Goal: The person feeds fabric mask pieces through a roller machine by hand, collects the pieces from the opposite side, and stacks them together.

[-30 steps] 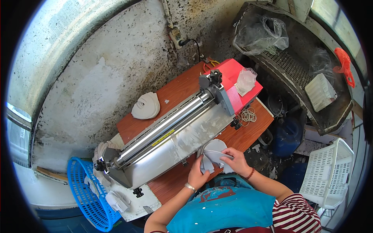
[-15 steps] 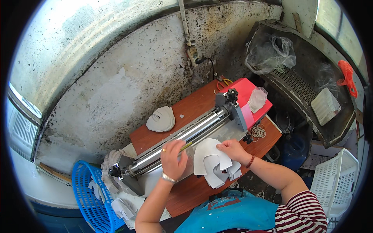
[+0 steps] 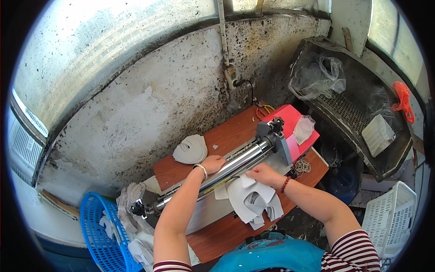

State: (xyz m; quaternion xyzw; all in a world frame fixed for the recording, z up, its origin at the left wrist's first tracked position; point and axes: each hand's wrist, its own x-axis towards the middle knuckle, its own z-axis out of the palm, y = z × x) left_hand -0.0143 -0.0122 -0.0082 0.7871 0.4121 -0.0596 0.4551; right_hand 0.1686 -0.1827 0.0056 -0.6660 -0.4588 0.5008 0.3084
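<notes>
My right hand [image 3: 266, 176] pinches the edge of a curved white sheet piece [image 3: 247, 182], close to the front of the roller machine. Under it, several similar white cut pieces [image 3: 253, 201] lie in a loose stack at the table's front edge. My left hand [image 3: 214, 164] reaches over the shiny metal roller [image 3: 235, 159], back of the hand up; its fingertips are hidden, so its grip does not show. Beyond the roller, left of that hand, a neat stack of white curved pieces [image 3: 190, 149] rests on the brown tabletop [image 3: 168, 171].
A red machine housing [image 3: 290, 119] with a clear plastic bag stands at the roller's right end, beside rubber bands [image 3: 302, 166]. A blue basket [image 3: 93, 226] is at lower left, a white basket [image 3: 389, 222] at right. A dark metal trough [image 3: 349, 113] stands behind.
My left hand has moved forward from in front of the roller to over it. My right hand has shifted slightly, and the white pieces below it lie differently.
</notes>
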